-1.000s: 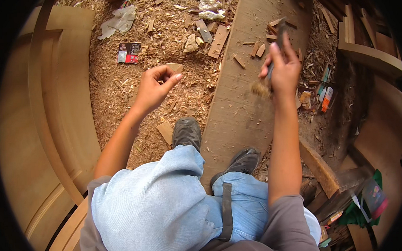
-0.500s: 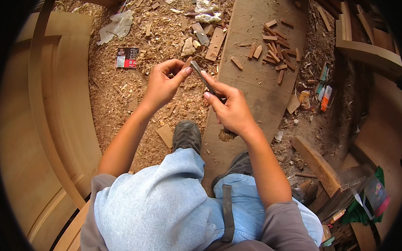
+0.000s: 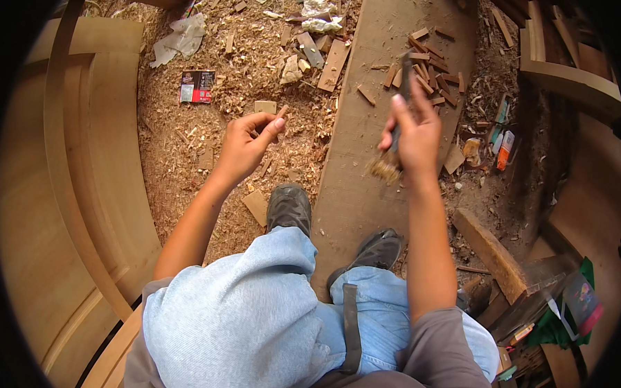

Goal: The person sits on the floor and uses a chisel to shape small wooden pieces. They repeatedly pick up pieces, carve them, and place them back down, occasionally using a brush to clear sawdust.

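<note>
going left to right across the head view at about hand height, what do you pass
Curved wooden frame → small printed card on the shavings → left hand pinching a small wood piece → flat plank → right hand gripping a brush → small bottles → curved timber.

- Premises: woodworking workshop
- Floor covered in sawdust and shavings (image 3: 204, 140), with offcut blocks (image 3: 426, 71) scattered on a long plank (image 3: 364, 150)
- Curved timber mouldings (image 3: 81, 169) stacked at left
- Lower right: cluttered items, possibly tools, unclear

Soft even daylight, sharp centre (fisheye-bent, black-vignetted rim)
</note>
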